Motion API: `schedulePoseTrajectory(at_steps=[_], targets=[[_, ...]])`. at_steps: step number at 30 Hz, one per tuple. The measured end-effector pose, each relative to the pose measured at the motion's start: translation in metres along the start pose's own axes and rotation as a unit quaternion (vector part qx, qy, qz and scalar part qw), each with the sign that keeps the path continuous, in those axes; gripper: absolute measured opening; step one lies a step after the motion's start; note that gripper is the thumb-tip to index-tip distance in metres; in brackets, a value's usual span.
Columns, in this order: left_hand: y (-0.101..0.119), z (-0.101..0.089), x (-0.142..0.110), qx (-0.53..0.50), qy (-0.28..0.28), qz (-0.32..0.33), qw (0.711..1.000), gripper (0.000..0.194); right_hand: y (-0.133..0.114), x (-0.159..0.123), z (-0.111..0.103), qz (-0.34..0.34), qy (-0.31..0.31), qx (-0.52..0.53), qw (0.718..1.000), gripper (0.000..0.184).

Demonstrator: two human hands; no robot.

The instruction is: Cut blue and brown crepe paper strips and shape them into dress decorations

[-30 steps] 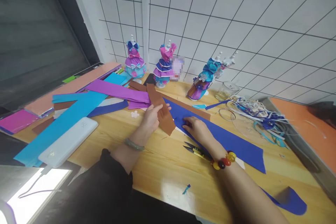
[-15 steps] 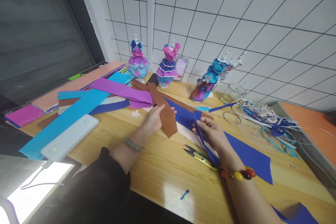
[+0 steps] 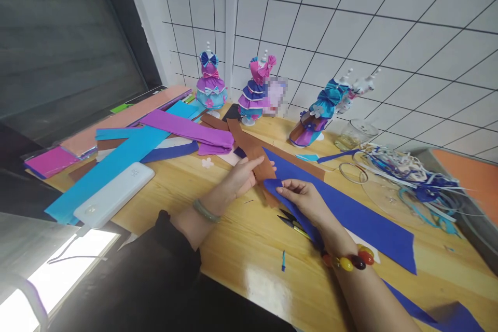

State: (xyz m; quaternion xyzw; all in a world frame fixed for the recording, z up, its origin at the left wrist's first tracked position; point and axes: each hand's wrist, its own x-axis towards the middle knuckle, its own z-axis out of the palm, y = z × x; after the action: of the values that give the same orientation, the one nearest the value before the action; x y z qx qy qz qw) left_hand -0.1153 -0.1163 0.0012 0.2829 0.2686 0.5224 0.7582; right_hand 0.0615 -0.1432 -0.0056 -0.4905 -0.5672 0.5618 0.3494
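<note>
My left hand [image 3: 244, 175] grips a strip of brown crepe paper [image 3: 257, 158], thumb on top and fingers beneath. Between the thumb and fingers of my right hand [image 3: 298, 194] is the end of a dark blue crepe paper strip [image 3: 274, 187], which lies over the lower part of the brown one. That blue strip runs back under my right forearm. A wider dark blue sheet [image 3: 361, 212] lies flat behind my right hand. Thread snips [image 3: 291, 224] with dark blades rest below the right hand, their handles partly hidden by the blue strip.
Purple [image 3: 187, 129] and light blue [image 3: 128, 166] crepe strips lie at left beside a white power bank [image 3: 114, 192] with a cable. Small dress forms [image 3: 210, 83] in paper dresses stand along the tiled wall. A glass jar [image 3: 356, 135] and a tangled heap of scraps [image 3: 412, 171] are at right.
My right hand has moved left and slightly down, bringing the blue strip's end over the brown strip. My left hand keeps its hold on the brown paper. The whole view has shifted a little.
</note>
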Motion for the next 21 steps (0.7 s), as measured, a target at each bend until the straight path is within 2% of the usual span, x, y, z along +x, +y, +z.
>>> schedulePoseTrajectory(at_steps=[4,6,11,14,17,21], targets=[[-0.008,0.003,-0.003,0.066,-0.044,-0.102,0.992,0.023,0.004,0.004,-0.003,0.011,0.063,0.039,0.997,0.029],[-0.012,0.002,-0.003,0.083,-0.049,-0.126,0.987,0.024,0.006,0.005,-0.004,0.012,0.072,0.049,0.996,0.031],[-0.013,-0.001,-0.001,0.077,-0.008,-0.099,0.992,0.023,0.011,0.006,-0.01,-0.014,0.062,0.012,0.998,0.034],[-0.008,0.0,-0.001,0.088,0.013,-0.085,0.992,0.022,0.008,0.003,-0.013,-0.036,0.032,-0.034,0.998,0.033],[-0.005,0.002,-0.003,0.135,0.004,-0.095,0.986,0.031,0.003,0.0,-0.015,-0.043,0.0,-0.072,0.997,0.033],[-0.011,0.0,-0.004,0.23,-0.012,-0.075,0.97,0.036,0.0,-0.001,-0.014,-0.062,-0.004,-0.119,0.991,0.034]])
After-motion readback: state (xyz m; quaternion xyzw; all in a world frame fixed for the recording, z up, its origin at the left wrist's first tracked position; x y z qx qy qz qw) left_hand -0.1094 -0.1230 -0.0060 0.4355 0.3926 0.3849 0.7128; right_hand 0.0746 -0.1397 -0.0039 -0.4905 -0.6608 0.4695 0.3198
